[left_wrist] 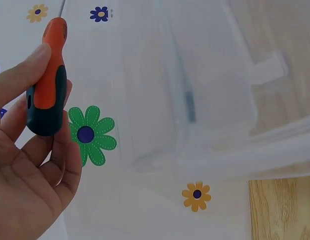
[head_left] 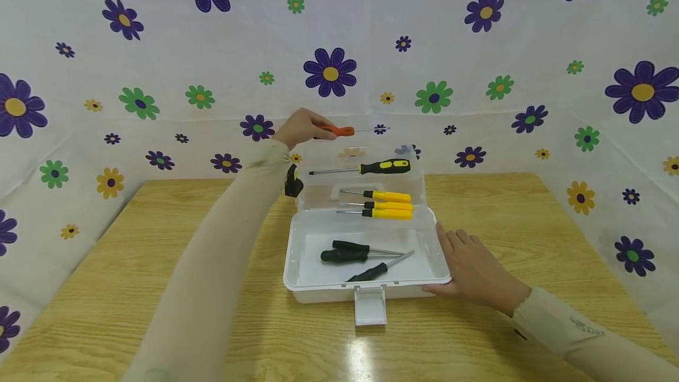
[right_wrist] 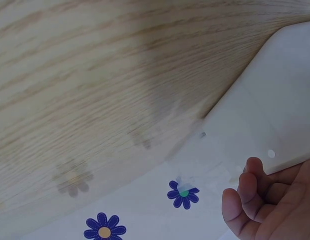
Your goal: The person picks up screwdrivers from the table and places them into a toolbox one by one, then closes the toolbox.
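Observation:
My left hand (head_left: 302, 127) pinches an orange and dark green screwdriver (left_wrist: 51, 75) by its handle, high over the upper edge of the raised clear lid (head_left: 366, 178). Its shaft points right in the head view. Below is an open white toolbox (head_left: 318, 296). At its right front corner my right hand (head_left: 474, 267) holds the box, thumb along the front and fingers against the side wall. A black-and-yellow screwdriver (head_left: 389, 166) lies across the lid. Under it, three yellow-handled screwdrivers (head_left: 391, 206) lie stacked near the hinge. Three black-handled screwdrivers (head_left: 345, 256) lie in the base.
A white latch (head_left: 370, 306) hangs down from the box's front. The box stands on a wood-grain table (head_left: 175, 234). Behind the table and along its sides hangs a white cloth (head_left: 228, 46) printed with flowers.

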Demonstrator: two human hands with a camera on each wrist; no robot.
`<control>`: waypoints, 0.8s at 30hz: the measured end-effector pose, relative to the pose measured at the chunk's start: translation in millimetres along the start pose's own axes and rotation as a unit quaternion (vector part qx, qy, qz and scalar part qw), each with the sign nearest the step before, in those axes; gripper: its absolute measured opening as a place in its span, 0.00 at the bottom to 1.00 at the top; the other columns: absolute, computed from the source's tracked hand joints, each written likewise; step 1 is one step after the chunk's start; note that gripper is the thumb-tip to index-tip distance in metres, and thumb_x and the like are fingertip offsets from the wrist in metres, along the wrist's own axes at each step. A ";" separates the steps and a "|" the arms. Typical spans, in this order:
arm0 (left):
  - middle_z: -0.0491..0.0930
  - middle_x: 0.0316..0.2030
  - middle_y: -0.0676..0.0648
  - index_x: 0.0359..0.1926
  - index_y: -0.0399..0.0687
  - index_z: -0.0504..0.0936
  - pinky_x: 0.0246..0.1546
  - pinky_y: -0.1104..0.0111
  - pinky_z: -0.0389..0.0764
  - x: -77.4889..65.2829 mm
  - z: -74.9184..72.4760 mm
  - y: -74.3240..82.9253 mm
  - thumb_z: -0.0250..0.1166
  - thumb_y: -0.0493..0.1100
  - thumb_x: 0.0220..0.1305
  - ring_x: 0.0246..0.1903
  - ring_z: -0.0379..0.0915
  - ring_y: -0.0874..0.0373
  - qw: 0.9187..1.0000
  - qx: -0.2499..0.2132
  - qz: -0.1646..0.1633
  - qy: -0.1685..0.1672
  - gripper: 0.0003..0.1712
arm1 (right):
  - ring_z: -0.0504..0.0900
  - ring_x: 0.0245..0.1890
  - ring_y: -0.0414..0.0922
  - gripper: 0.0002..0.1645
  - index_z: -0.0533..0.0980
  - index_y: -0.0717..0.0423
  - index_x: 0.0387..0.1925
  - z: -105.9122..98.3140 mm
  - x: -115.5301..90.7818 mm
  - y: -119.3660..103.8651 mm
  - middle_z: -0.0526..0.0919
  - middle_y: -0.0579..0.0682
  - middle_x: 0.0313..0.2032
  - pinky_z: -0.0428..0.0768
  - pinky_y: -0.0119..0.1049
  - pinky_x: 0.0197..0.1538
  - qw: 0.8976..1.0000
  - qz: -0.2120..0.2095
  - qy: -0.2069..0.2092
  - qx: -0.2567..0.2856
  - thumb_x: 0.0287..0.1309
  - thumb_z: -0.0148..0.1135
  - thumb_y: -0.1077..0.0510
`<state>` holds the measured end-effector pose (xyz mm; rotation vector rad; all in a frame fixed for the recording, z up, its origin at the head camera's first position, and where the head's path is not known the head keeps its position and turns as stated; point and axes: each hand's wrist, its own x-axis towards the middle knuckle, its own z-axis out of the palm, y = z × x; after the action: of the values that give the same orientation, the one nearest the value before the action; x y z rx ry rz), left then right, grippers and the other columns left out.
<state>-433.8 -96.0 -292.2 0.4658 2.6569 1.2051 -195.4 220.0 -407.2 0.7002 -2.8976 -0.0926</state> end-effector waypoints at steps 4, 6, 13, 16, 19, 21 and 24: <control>0.78 0.53 0.41 0.51 0.41 0.81 0.55 0.60 0.68 2.1 4.0 0.6 0.67 0.41 0.58 0.46 0.67 0.53 1.000 0.009 0.002 -0.004 0.19 | 0.76 0.47 0.55 0.66 0.59 0.72 0.65 0.8 -0.2 0.5 0.77 0.62 0.48 0.75 0.51 0.50 1.000 -0.002 0.004 0.000 0.42 0.58 0.22; 0.78 0.53 0.40 0.50 0.40 0.81 0.56 0.59 0.68 2.2 5.7 1.3 0.67 0.41 0.58 0.46 0.67 0.53 1.000 0.014 0.002 -0.006 0.19 | 0.76 0.47 0.55 0.66 0.59 0.72 0.65 0.9 -0.3 0.6 0.78 0.62 0.47 0.75 0.51 0.51 1.000 -0.003 0.005 0.001 0.42 0.58 0.23; 0.77 0.51 0.42 0.50 0.40 0.82 0.49 0.64 0.69 4.0 11.1 2.2 0.66 0.41 0.59 0.44 0.65 0.54 0.999 0.038 0.001 -0.013 0.18 | 0.76 0.47 0.55 0.66 0.59 0.71 0.65 0.1 -0.2 0.8 0.77 0.63 0.48 0.75 0.52 0.51 1.000 -0.001 0.003 0.003 0.42 0.58 0.22; 0.77 0.50 0.42 0.50 0.40 0.82 0.44 0.67 0.68 5.1 12.6 1.6 0.67 0.42 0.58 0.42 0.64 0.54 0.999 0.045 -0.003 -0.013 0.18 | 0.76 0.47 0.55 0.66 0.59 0.72 0.65 0.1 -0.1 0.8 0.77 0.63 0.49 0.75 0.52 0.51 1.000 -0.001 0.002 0.003 0.43 0.57 0.22; 0.77 0.49 0.41 0.50 0.39 0.82 0.41 0.69 0.67 5.0 14.0 1.7 0.67 0.43 0.58 0.40 0.64 0.55 0.998 0.057 -0.006 -0.013 0.19 | 0.76 0.47 0.55 0.65 0.59 0.72 0.65 0.0 -0.3 0.7 0.77 0.63 0.48 0.76 0.51 0.51 1.000 -0.002 0.003 0.001 0.43 0.58 0.23; 0.77 0.49 0.41 0.50 0.39 0.82 0.40 0.70 0.66 4.1 15.3 2.5 0.67 0.42 0.58 0.40 0.63 0.55 0.998 0.062 -0.007 -0.013 0.19 | 0.76 0.47 0.55 0.65 0.59 0.72 0.65 -0.1 -0.5 0.8 0.78 0.63 0.48 0.76 0.51 0.51 1.000 -0.002 0.003 -0.001 0.43 0.57 0.22; 0.78 0.47 0.42 0.49 0.40 0.83 0.38 0.70 0.66 3.6 17.8 2.5 0.67 0.43 0.58 0.38 0.63 0.56 0.997 0.073 -0.007 -0.012 0.18 | 0.76 0.47 0.55 0.66 0.60 0.71 0.65 -0.6 -0.7 0.8 0.78 0.63 0.49 0.76 0.51 0.51 1.000 0.000 0.001 0.000 0.43 0.57 0.22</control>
<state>-431.4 -80.8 -302.1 0.4813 2.7343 1.0002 -195.1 221.1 -406.7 0.6997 -2.8960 -0.0932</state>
